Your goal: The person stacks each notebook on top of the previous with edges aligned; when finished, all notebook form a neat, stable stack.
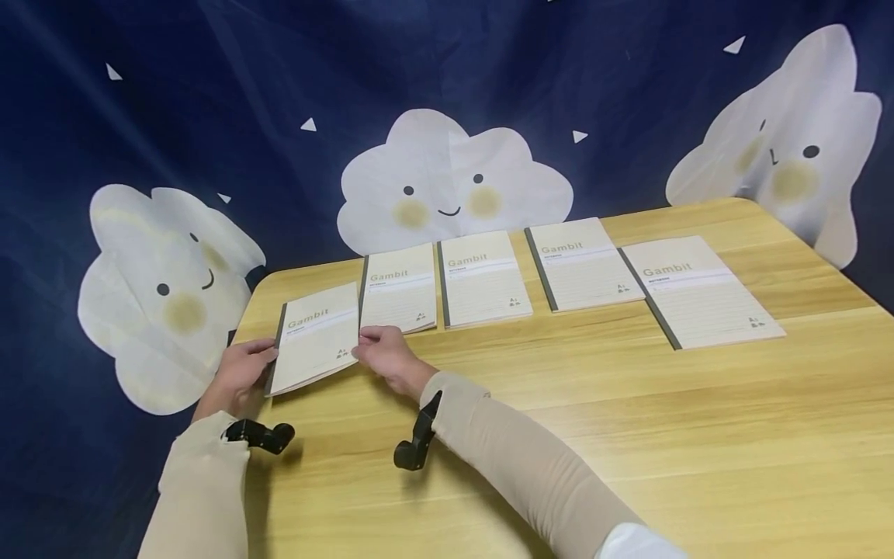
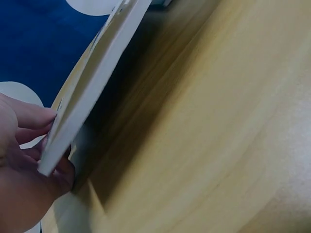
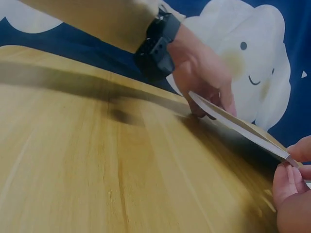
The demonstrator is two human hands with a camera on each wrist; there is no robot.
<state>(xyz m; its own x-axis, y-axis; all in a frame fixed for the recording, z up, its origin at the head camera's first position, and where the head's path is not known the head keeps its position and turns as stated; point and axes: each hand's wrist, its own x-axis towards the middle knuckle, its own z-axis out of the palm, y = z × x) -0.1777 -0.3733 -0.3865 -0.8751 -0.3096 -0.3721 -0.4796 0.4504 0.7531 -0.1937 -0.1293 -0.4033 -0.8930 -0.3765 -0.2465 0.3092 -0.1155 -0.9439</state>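
Observation:
A cream notebook with a dark spine and the word Gambit hangs just above the table's left end, its near edge raised. My left hand pinches it at the spine side, thumb on top and fingers beneath. At the opposite edge, near the lower right corner, my right hand pinches it between thumb and fingers. The left wrist view shows the notebook's page edge tilted off the wood. From the right wrist, the notebook looks slightly bowed between both hands.
Matching notebooks lie in a row along the back: one notebook beside the held one, then another notebook, a third notebook and a notebook at the right. The wooden table meets a dark blue cloud-patterned curtain.

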